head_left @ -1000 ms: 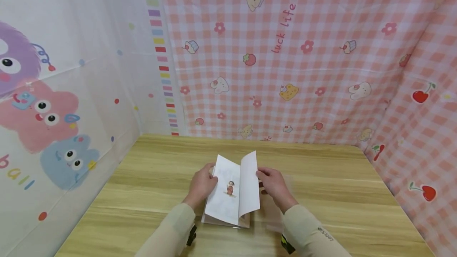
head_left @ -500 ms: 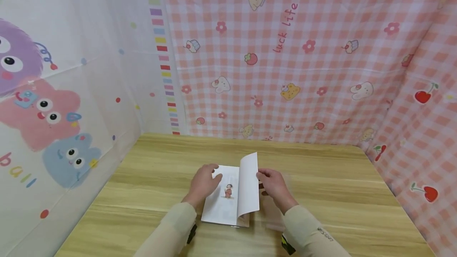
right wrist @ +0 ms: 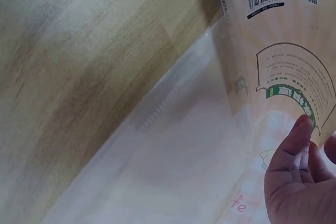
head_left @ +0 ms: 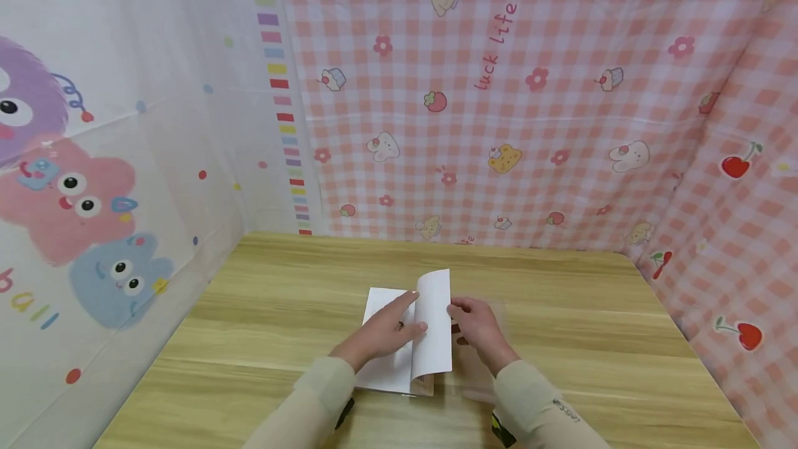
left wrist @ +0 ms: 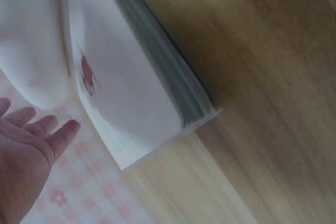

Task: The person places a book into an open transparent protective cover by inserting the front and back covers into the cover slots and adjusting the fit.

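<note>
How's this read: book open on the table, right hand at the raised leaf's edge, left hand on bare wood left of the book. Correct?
No, wrong spot for the left hand: the head view shows it over the open book. The rest stands.

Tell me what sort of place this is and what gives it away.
Probably a cloth-screened work corner, perhaps a makeshift recording booth: a wood-grain table, a pink checked cloth behind it, and a white cartoon-print cloth along its left side.

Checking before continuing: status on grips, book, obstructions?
Right grip holding raised right side of book. Left grip outstretched over left page, contact unclear. Page partly hidden from head view; clear film right of book.
</note>
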### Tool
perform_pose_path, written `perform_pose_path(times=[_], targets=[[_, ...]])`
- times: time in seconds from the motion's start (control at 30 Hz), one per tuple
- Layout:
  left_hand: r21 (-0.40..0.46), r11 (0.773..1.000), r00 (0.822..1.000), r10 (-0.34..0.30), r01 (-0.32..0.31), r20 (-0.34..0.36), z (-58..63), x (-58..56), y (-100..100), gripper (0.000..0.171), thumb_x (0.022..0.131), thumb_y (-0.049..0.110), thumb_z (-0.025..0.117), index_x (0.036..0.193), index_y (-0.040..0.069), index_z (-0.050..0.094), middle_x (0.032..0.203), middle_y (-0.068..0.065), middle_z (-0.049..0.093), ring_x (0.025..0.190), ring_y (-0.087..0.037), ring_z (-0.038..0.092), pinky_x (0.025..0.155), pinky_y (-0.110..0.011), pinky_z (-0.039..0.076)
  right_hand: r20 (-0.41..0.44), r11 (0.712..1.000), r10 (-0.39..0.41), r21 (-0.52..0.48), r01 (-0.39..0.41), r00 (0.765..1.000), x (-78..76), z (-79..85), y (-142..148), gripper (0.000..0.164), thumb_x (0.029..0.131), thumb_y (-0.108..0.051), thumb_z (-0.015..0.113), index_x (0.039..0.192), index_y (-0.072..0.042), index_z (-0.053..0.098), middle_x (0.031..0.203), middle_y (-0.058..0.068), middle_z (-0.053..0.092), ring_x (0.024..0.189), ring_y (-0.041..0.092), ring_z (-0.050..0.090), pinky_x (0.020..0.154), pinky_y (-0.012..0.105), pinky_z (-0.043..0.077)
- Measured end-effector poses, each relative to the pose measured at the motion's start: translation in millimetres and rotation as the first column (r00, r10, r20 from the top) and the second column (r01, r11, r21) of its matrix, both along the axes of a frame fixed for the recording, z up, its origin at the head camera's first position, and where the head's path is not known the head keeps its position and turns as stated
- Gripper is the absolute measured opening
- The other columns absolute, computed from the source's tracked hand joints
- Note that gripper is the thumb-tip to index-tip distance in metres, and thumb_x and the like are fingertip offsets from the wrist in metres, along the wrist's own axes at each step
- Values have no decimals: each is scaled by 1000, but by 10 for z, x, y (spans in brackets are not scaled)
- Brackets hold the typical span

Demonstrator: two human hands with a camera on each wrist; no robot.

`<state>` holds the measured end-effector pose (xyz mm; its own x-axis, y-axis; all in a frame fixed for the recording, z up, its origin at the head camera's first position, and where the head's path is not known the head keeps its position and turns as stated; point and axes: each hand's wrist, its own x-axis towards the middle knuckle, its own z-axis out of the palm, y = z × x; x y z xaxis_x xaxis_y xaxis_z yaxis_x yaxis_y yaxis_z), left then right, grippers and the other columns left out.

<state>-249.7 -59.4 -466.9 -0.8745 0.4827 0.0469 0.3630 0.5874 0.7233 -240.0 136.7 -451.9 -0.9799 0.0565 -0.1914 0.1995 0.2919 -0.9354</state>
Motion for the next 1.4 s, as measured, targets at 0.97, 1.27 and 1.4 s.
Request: perform_pose_path(times=[0.97,1.27,1.4], targets=[[-226,966,991,-133,128,-9,-116,57,66,67,94,49,46,152,22,27,161,-7,15,141,-26,19,111,-51,29,56,999,7,45,-10,998,67,-135,45,29,97,-12,53,119,2,64,100,18,69,72,21,64,66,43,55],[-306,944,986,-153,127,-63,-116,38,105,68,94,52,44,152,19,29,160,-9,18,141,-30,20,112,-50,28,87,997,-7,79,0,996,51,-136,69,30,97,-14,52,121,1,63,100,17,69,74,22,63,69,42,56],[-339,930,979,-182,140,-94,-117,27,123,63,97,47,41,151,17,30,160,-11,17,141,-33,18,113,-49,27,82,996,-11,87,4,997,44,-158,85,30,96,-12,53,121,1,63,99,16,70,72,21,63,68,41,56]])
